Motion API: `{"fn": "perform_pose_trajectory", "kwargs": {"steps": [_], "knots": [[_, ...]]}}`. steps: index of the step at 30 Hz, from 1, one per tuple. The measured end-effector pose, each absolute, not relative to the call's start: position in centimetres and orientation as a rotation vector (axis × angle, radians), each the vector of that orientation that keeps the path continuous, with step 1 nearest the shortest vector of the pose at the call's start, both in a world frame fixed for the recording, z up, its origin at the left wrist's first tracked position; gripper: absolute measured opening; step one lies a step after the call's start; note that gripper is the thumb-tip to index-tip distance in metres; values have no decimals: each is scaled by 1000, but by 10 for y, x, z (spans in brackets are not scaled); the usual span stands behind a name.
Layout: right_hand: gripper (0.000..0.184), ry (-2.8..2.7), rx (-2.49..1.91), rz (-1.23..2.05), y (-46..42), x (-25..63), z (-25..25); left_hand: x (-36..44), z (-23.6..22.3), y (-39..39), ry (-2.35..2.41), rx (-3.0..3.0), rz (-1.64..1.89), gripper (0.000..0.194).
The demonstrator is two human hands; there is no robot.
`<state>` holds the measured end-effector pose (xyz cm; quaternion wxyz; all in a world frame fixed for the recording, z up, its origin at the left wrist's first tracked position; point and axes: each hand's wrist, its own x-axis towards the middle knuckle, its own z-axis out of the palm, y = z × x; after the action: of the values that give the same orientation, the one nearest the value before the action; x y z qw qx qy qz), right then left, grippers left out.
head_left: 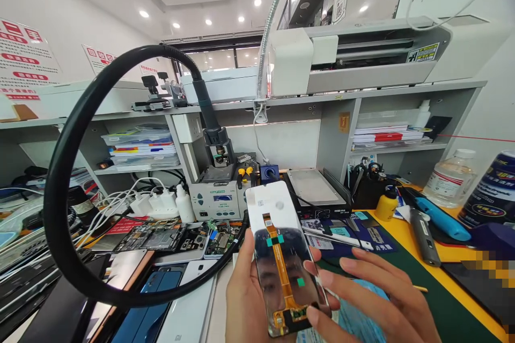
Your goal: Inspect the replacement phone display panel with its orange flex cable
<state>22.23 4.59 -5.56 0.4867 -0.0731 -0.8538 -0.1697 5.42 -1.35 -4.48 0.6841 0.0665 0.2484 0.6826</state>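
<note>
A phone display panel (pixel 266 273) is tilted up in my left hand (pixel 240 295), back side towards me. My left fingers wrap around it, with fingertips showing at its right edge. Down its glossy, reflective back runs an orange flex cable (pixel 280 265) with small green tabs, ending at a connector board near the bottom. A white label strip (pixel 273 199) covers the top. My right hand (pixel 378 300) is at the panel's lower right, fingers apart, thumb tip near the bottom corner. Whether it touches the panel I cannot tell.
A hot-air station (pixel 217 199) stands behind, its black hose (pixel 60 171) looping across the left. Circuit boards (pixel 155 237) and several phones, one blue (pixel 148 300), lie left. A flat heating plate (pixel 317 187), bottles (pixel 450 182) and a grey handheld tool (pixel 424 238) are right.
</note>
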Motion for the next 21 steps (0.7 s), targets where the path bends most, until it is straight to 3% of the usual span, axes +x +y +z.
{"fn": "perform_pose_trajectory", "kwargs": {"steps": [9, 17, 21], "knots": [[21, -2105, -198, -400, 50, 223, -60, 55, -38, -13, 544, 142, 1504, 62], [24, -2102, -231, -316, 45, 212, -63, 55, -38, -11, 498, 133, 1496, 59], [34, -2056, -240, -320, 46, 213, -60, 54, -38, -11, 535, 145, 1482, 63]]}}
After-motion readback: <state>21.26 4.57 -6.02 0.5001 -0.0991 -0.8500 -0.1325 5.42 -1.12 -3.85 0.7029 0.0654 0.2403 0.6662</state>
